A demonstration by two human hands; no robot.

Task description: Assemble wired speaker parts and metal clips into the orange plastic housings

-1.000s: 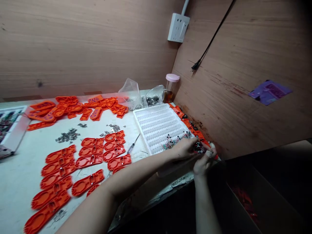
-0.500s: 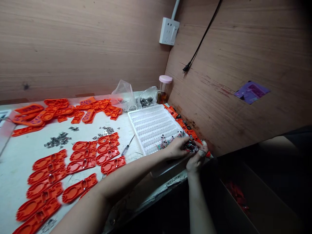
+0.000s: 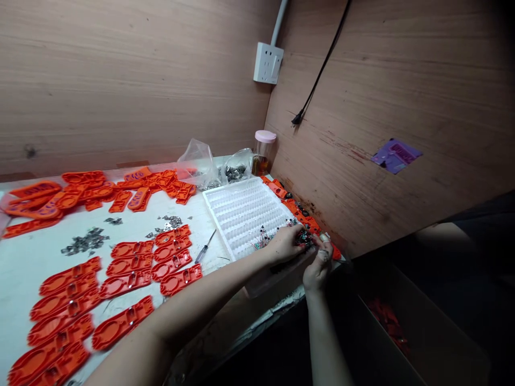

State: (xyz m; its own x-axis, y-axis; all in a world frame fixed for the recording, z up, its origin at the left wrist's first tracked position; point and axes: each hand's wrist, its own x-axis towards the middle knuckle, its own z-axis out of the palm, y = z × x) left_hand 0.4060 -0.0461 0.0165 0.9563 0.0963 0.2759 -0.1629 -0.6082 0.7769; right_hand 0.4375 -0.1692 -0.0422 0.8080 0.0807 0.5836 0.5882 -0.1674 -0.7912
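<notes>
My left hand (image 3: 285,244) reaches over the near right corner of a white ridged tray (image 3: 241,206), its fingers curled at a tangle of small wired electronic parts (image 3: 304,239). My right hand (image 3: 317,267) is at the right side of the same tangle, fingers bent in against it. White wrapping shows on some of its fingers. Both hands are closed on the dark parts with thin red wires, and their fingertips are partly hidden. More wired parts (image 3: 263,236) lie on the tray left of my left hand.
Orange plastic shells (image 3: 124,321) stand in rows at left, with a heap of shells (image 3: 80,193) behind. Metal bits (image 3: 86,241), a screwdriver (image 3: 205,246), plastic bags (image 3: 197,163) and a pink-lidded jar (image 3: 264,153) share the table. Orange pieces (image 3: 298,209) line the right wall; a box (image 3: 406,316) sits below.
The camera view has shifted slightly, so the scene appears farther left and a little lower. Both hands stay at the wired parts, with only slight finger movement.
</notes>
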